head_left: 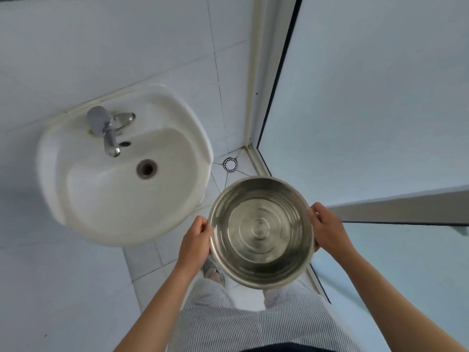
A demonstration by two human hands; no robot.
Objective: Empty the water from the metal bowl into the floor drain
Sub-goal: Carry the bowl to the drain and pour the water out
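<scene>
A round metal bowl (pixel 261 231) is held level in front of me, above the tiled floor. Ripple rings show on the water inside it. My left hand (pixel 196 237) grips the bowl's left rim and my right hand (pixel 326 229) grips its right rim. The floor drain (pixel 230 164), a small round grate, lies on the floor just beyond the bowl's far edge, in the corner by the door frame.
A white wall-mounted sink (pixel 121 171) with a chrome tap (pixel 106 128) hangs at the left, close to the bowl. A glass door (pixel 368 97) and its frame (pixel 253 80) stand at the right. My striped trousers and a sandalled foot (pixel 212 270) show below.
</scene>
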